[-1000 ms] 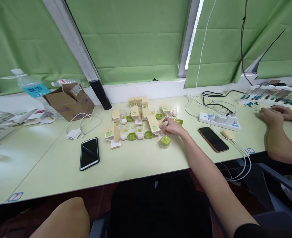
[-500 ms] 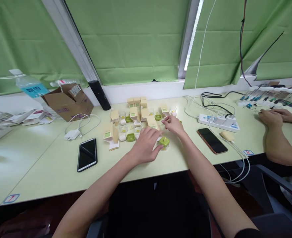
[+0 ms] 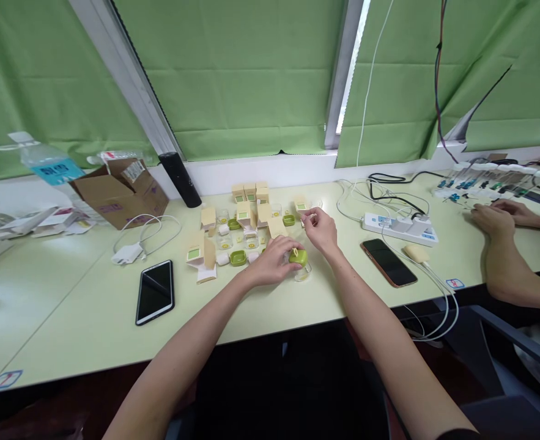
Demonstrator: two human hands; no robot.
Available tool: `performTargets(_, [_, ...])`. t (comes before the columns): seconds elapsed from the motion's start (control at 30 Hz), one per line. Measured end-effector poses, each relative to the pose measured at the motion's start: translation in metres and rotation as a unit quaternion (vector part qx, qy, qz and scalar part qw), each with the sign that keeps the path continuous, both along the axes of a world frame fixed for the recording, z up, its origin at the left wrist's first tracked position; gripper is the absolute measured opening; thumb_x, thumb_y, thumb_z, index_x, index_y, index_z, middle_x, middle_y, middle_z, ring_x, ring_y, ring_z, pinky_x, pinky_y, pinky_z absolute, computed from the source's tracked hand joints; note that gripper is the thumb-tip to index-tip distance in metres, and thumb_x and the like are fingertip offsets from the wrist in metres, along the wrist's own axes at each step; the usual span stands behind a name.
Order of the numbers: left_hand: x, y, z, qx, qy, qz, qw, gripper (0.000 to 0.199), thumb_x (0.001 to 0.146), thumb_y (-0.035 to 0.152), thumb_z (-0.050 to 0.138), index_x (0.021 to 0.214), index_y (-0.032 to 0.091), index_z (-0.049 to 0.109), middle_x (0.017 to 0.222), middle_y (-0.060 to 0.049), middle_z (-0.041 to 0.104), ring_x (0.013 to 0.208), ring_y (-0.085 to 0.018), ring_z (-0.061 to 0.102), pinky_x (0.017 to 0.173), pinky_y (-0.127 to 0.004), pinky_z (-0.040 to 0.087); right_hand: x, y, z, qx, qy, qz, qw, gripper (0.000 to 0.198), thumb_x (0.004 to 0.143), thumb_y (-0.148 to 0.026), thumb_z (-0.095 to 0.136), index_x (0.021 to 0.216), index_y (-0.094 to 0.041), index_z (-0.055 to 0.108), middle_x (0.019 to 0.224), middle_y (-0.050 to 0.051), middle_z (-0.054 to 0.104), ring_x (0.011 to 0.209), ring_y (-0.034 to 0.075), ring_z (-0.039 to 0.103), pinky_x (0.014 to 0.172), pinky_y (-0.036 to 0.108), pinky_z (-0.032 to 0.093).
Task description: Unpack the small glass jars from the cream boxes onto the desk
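Note:
My left hand [image 3: 275, 263] grips a small green lid [image 3: 299, 256] between thumb and fingers. The lid is tilted over a small clear container [image 3: 303, 273] on the table. Just to the right, my right hand [image 3: 321, 231] is raised with thumb and forefinger pinched together; what they hold, if anything, is too small to make out. Beyond the hands lie open cream cardboard boxes [image 3: 195, 252], green square lids [image 3: 238, 258], clear containers [image 3: 224, 242] and small white rolls [image 3: 222, 259]. My left hand partly hides the nearest ones.
A white phone [image 3: 155, 292] lies left, a dark phone [image 3: 389, 263] right. Behind are a power strip [image 3: 400, 227] with cables, a black cylinder [image 3: 180, 179] and a brown carton [image 3: 123, 192]. Another person's hands [image 3: 494, 218] rest at far right beside a rack of tubes [image 3: 490, 177].
My left hand has closed around the green lid and tilted it on the clear container. My right hand has drawn slightly nearer, still pinched. The whole view has shifted slightly.

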State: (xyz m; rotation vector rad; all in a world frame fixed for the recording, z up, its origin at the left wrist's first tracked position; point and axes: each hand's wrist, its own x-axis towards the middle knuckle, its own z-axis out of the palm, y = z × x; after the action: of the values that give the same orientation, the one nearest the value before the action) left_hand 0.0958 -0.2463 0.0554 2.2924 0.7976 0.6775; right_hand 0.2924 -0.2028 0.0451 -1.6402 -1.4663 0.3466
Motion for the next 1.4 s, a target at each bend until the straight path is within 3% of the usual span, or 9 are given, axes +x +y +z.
performTargets(0.17, [-0.005, 0.007, -0.009, -0.128, -0.147, 0.068, 0.978, 0.037, 0.089, 0.04, 0.073, 0.119, 0.021, 0.063, 0.114, -0.008, 0.068, 0.1, -0.022, 0.064, 0.088, -0.036, 0.05, -0.002, 0.001, 0.0, 0.04, 0.061, 0.019, 0.997, 0.021, 0.091, -0.043, 0.058, 0.097, -0.025, 0.065, 0.074, -0.001, 0.071, 0.067, 0.018, 0.063, 0.067, 0.03, 0.046])
performTargets(0.33, [-0.013, 0.018, -0.016, -0.268, -0.346, 0.071, 0.896, 0.059, 0.077, 0.057, 0.085, 0.114, 0.02, 0.058, 0.089, -0.003, 0.071, 0.076, -0.016, 0.068, 0.071, -0.029, 0.05, 0.002, -0.03, 0.007, 0.104, 0.105, 0.091, 0.985, 0.019, 0.092, -0.04, 0.059, 0.097, -0.022, 0.063, 0.092, 0.003, 0.072, 0.069, 0.016, 0.063, 0.064, 0.029, 0.049])
performTargets(0.5, [-0.019, 0.025, -0.007, -0.321, -0.508, 0.073, 0.796, 0.06, 0.069, 0.05, 0.094, 0.107, 0.018, 0.06, 0.099, -0.006, 0.076, 0.074, -0.012, 0.068, 0.073, -0.028, 0.053, 0.009, -0.097, 0.008, 0.014, -0.177, 0.288, 0.941, 0.021, 0.086, -0.025, 0.073, 0.107, -0.025, 0.068, 0.115, 0.004, 0.072, 0.091, 0.02, 0.068, 0.069, 0.029, 0.047])
performTargets(0.6, [-0.021, 0.026, -0.003, -0.323, -0.545, 0.074, 0.77, 0.055, 0.066, 0.046, 0.097, 0.097, 0.017, 0.062, 0.097, -0.007, 0.076, 0.071, -0.011, 0.066, 0.072, -0.026, 0.053, 0.014, -0.119, 0.005, -0.016, -0.296, 0.286, 0.911, 0.016, 0.087, -0.013, 0.069, 0.099, -0.024, 0.071, 0.122, 0.007, 0.07, 0.102, 0.023, 0.068, 0.065, 0.028, 0.042])
performTargets(0.83, [-0.022, 0.029, -0.006, -0.31, -0.57, 0.091, 0.756, 0.049, 0.07, 0.043, 0.095, 0.097, 0.018, 0.062, 0.097, -0.008, 0.077, 0.072, -0.013, 0.066, 0.067, -0.026, 0.05, 0.032, -0.074, 0.019, 0.035, -0.256, 0.182, 0.949, 0.017, 0.097, -0.012, 0.056, 0.095, -0.021, 0.07, 0.114, 0.006, 0.067, 0.08, 0.016, 0.065, 0.07, 0.03, 0.045])
performTargets(1.0, [-0.023, 0.032, -0.01, -0.305, -0.566, 0.094, 0.76, 0.05, 0.071, 0.046, 0.094, 0.096, 0.016, 0.063, 0.097, -0.01, 0.077, 0.069, -0.012, 0.065, 0.064, -0.025, 0.048, 0.012, -0.018, 0.012, -0.062, -0.325, 0.141, 0.933, 0.024, 0.095, -0.009, 0.053, 0.096, -0.019, 0.074, 0.114, 0.01, 0.068, 0.088, 0.021, 0.068, 0.066, 0.03, 0.043])
performTargets(1.17, [-0.021, 0.032, -0.012, -0.314, -0.561, 0.103, 0.759, 0.05, 0.073, 0.051, 0.092, 0.092, 0.016, 0.062, 0.095, -0.01, 0.077, 0.068, -0.011, 0.064, 0.064, -0.025, 0.049, 0.005, -0.001, 0.002, -0.08, -0.345, 0.122, 0.927, 0.023, 0.088, -0.01, 0.059, 0.098, -0.022, 0.077, 0.115, 0.011, 0.07, 0.087, 0.023, 0.07, 0.063, 0.031, 0.045])
performTargets(1.3, [-0.018, 0.03, -0.012, -0.319, -0.543, 0.113, 0.769, 0.052, 0.075, 0.057, 0.088, 0.095, 0.016, 0.062, 0.094, -0.01, 0.077, 0.068, -0.011, 0.064, 0.065, -0.026, 0.05, 0.004, -0.001, 0.014, 0.046, -0.268, 0.085, 0.959, 0.027, 0.088, -0.013, 0.059, 0.105, -0.026, 0.075, 0.11, 0.008, 0.072, 0.082, 0.023, 0.069, 0.066, 0.034, 0.049])
performTargets(1.4, [-0.016, 0.028, -0.012, -0.319, -0.529, 0.117, 0.778, 0.055, 0.079, 0.064, 0.082, 0.097, 0.016, 0.063, 0.094, -0.01, 0.077, 0.067, -0.012, 0.064, 0.066, -0.028, 0.051, -0.012, -0.002, 0.021, 0.196, -0.176, 0.137, 0.955, 0.024, 0.095, -0.024, 0.055, 0.112, -0.023, 0.073, 0.11, 0.01, 0.072, 0.087, 0.024, 0.069, 0.072, 0.037, 0.055])
